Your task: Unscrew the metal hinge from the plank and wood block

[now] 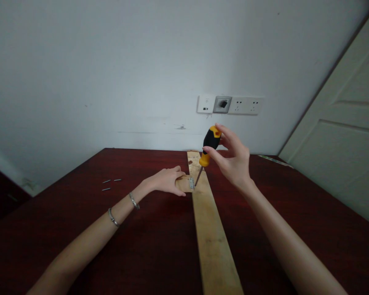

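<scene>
My right hand (233,155) grips a screwdriver (211,139) with a black and yellow handle, tilted so its shaft points down and left. The tip meets a small metal hinge (191,183) at the joint of two pieces of wood; whether a screw sits under it is too small to tell. A long wooden plank (210,233) runs away from me toward the wall. Against its left edge lies a short wooden block (183,184), which my left hand (169,180) holds with thumb and fingers on its two sides.
Several thin metal screws or pins (106,189) lie on the dark red table (141,246) at the left. Behind the table rises a white wall (126,73) with sockets (244,105). A panelled white door (350,114) stands at the right.
</scene>
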### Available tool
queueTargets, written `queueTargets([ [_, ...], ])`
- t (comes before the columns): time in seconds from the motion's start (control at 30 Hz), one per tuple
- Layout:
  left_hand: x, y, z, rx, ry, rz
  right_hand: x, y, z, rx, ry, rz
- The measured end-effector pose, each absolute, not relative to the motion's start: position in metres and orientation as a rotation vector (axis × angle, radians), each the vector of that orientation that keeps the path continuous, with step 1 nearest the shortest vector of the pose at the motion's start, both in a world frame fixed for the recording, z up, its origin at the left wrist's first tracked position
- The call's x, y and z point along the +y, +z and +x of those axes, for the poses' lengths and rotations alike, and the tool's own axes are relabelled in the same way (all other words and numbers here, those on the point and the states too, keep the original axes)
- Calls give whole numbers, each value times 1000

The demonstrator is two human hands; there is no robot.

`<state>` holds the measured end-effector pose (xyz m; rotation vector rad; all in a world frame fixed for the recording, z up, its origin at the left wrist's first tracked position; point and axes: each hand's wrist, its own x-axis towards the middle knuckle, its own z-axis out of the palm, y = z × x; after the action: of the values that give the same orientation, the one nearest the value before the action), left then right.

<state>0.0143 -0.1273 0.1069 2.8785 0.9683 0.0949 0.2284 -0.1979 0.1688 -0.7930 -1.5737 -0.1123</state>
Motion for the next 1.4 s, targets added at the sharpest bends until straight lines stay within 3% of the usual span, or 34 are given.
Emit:
queueTargets([
  [1.4, -132, 106, 20, 913, 87, 2945, -193, 164, 223, -1649, -41, -793],
])
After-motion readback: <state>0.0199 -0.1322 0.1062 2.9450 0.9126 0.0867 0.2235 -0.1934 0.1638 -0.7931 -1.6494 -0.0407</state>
